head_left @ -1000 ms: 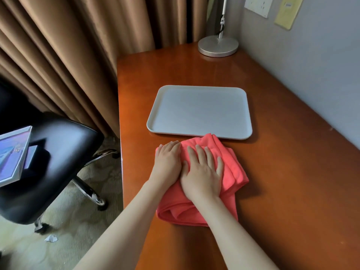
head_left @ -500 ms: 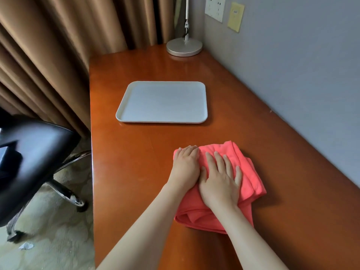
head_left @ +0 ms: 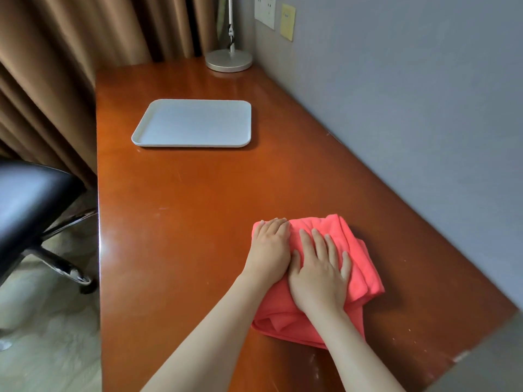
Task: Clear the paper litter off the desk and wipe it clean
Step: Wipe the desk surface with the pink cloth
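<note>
A folded coral-red cloth lies on the glossy brown wooden desk, toward its near right part. Both my hands press down on it side by side. My left hand covers the cloth's left edge, with the fingertips curled over its far border. My right hand lies flat on the middle of the cloth with the fingers slightly spread. No paper litter shows on the desk, only a few pale specks near the right corner.
A pale grey tray sits farther back on the desk. A silver lamp base stands in the far corner by the grey wall. A black chair and brown curtains are on the left. A white scrap lies on the floor.
Both hands have slid the cloth along the desk to the right, away from the tray it nearly touched a second ago. The view has followed them.
</note>
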Available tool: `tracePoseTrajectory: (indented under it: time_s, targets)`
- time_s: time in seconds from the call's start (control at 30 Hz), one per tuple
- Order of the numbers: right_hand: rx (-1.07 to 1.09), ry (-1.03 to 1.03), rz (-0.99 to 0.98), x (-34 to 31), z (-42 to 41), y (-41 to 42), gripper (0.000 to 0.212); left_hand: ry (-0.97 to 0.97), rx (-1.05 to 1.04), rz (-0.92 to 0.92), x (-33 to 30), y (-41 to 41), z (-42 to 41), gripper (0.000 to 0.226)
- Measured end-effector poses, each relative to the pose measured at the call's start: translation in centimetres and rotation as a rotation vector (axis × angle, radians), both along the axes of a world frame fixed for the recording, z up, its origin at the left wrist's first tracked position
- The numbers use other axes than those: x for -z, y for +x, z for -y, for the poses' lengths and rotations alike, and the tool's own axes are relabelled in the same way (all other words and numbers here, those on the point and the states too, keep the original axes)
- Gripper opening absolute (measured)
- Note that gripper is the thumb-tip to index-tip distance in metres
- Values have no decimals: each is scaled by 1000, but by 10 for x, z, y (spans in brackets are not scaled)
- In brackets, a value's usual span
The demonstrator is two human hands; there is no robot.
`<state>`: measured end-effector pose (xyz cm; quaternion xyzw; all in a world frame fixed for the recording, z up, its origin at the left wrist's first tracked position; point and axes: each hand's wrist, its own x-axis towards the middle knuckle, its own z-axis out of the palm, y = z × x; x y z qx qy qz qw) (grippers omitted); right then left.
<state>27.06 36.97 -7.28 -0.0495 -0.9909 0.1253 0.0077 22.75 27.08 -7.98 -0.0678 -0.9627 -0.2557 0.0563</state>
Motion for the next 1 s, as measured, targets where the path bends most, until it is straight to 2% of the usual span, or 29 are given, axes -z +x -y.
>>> tracePoseTrajectory:
  time_s: [0.23, 0.43, 0.57, 0.77, 0.9, 1.0]
  targets:
    - [33, 6, 13, -4, -53, 67, 50, 35, 23, 1, -1, 67, -56, 44]
    - [104, 1, -3, -3, -77, 84, 50, 29, 74, 28, -1, 81, -84, 46]
    - [156, 3, -12, -4, -70, 68, 49, 67, 81, 38, -2, 63, -81, 40]
    - [247, -14, -36, 3, -60, 7, 51, 46, 176, 81, -5, -6, -77, 44]
    - [277, -26, -79, 4, -60, -30, 50, 107, 154, 17, -7, -43, -77, 35]
    - [219, -28, -104, 3, -68, -45, 48, 146, 109, -23, -7, -53, -78, 31]
